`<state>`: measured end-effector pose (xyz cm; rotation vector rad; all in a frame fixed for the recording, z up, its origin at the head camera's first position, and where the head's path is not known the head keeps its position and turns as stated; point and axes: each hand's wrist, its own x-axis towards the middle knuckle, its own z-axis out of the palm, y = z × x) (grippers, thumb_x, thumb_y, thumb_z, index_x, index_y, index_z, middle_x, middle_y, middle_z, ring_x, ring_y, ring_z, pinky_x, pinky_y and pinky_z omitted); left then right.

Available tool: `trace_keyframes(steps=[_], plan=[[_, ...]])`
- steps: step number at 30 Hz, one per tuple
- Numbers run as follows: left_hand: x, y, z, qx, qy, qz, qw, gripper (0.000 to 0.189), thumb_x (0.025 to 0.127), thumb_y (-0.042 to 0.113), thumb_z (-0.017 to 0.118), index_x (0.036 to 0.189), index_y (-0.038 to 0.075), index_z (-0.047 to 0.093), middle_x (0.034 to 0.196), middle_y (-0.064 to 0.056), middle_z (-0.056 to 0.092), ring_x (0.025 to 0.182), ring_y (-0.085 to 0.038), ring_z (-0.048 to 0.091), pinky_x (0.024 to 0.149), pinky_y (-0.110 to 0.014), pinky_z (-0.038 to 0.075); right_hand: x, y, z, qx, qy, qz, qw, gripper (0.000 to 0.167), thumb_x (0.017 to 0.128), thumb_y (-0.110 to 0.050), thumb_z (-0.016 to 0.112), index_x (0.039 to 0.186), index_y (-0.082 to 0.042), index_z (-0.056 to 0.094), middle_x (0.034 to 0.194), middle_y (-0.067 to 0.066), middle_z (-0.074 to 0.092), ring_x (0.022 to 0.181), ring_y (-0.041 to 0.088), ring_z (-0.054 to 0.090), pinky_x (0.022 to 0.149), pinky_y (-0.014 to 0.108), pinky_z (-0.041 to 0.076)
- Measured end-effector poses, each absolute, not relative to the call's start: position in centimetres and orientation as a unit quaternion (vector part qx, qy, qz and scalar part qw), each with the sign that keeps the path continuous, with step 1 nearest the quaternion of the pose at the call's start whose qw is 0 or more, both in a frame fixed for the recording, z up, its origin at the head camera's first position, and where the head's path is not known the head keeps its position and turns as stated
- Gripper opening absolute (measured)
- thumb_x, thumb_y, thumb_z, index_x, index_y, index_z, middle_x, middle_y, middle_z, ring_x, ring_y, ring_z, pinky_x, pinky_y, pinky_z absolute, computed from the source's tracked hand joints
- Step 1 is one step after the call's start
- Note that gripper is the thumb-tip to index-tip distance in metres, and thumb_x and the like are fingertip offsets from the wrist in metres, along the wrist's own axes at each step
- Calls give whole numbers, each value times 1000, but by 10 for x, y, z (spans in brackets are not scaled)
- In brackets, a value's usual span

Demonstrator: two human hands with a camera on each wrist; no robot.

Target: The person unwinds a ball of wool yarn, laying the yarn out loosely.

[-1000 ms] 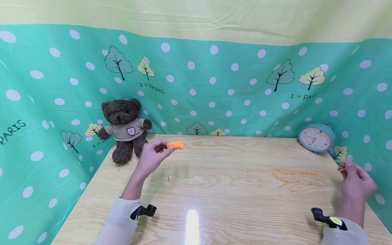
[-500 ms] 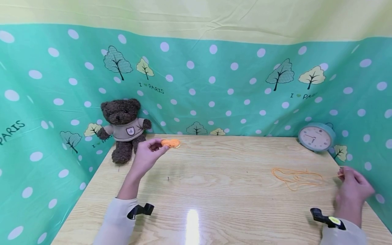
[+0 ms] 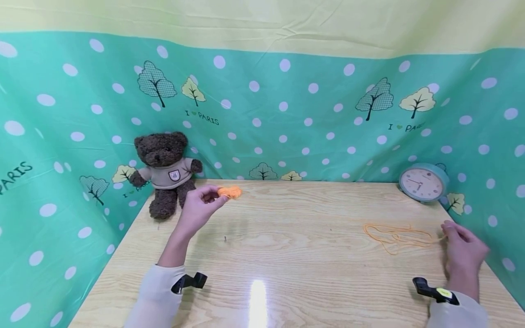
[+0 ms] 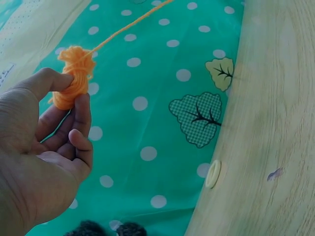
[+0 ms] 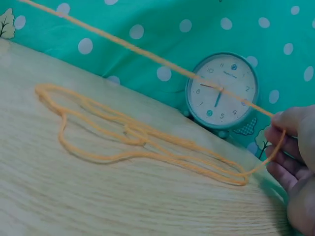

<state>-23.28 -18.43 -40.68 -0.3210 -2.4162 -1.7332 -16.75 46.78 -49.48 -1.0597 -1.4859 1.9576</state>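
My left hand (image 3: 198,209) pinches a small wound bundle of orange yarn (image 4: 74,81) between thumb and fingers, held above the table near the teddy bear. From the bundle a strand of yarn (image 5: 123,43) stretches to the right. My right hand (image 3: 465,248), over the table's right side, pinches that strand between thumb and forefinger. Below the pinch the yarn bends down past the fingers to loose yarn loops (image 5: 103,158) lying on the table. In the head view the stretched strand is too thin to make out.
A brown teddy bear (image 3: 162,150) in a grey shirt sits at the back left of the wooden table (image 3: 295,273). The round teal alarm clock (image 3: 424,182) stands at the back right. A small pale ring (image 4: 213,174) shows at the table's edge. Polka-dot cloth (image 3: 283,91) hangs behind.
My right hand has moved left and slightly down, still holding the yarn. My left hand shifted a little left with the bundle, which has turned slightly. The loops have stayed put.
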Motion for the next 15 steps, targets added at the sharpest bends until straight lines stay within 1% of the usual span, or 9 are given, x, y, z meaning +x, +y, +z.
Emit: trace_keyframes(steps=[4,7,10,12,15], plan=[[-233,-183,-406,-105,-810,-573,70,25,93,15,78,110,-2,72,101,-9,70,78,-8,63,64,-20,52,-170,466,-495,-400,-574,677,229,35,93,-27,78,128,-26,73,99,-28,64,108,-6,52,65,2,47],[-232,-184,-406,-104,-812,-570,70,27,93,16,78,111,-3,72,98,-8,70,77,-8,62,63,-20,51,-171,459,-487,-395,-577,677,230,39,94,-30,77,132,-27,71,107,-28,62,112,-7,50,70,2,44],[-232,-184,-405,-106,-811,-570,71,27,93,15,78,111,-3,71,98,-8,70,77,-8,61,63,-20,50,-175,448,-474,-374,-562,699,235,43,90,-29,81,131,-24,72,107,-25,66,108,-6,57,75,3,46],[-232,-183,-406,-110,-809,-573,69,28,93,16,78,112,-3,71,99,-9,70,77,-8,61,63,-20,51,-178,438,-464,-344,-558,718,234,44,88,-28,83,130,-22,72,106,-22,69,102,-5,62,76,3,48],[-233,-181,-408,-111,-807,-576,66,27,93,16,78,111,-3,72,99,-10,71,76,-9,60,62,-20,50,-186,417,-448,-279,-551,747,245,44,86,-23,85,128,-15,74,103,-15,74,94,-1,70,78,5,52]])
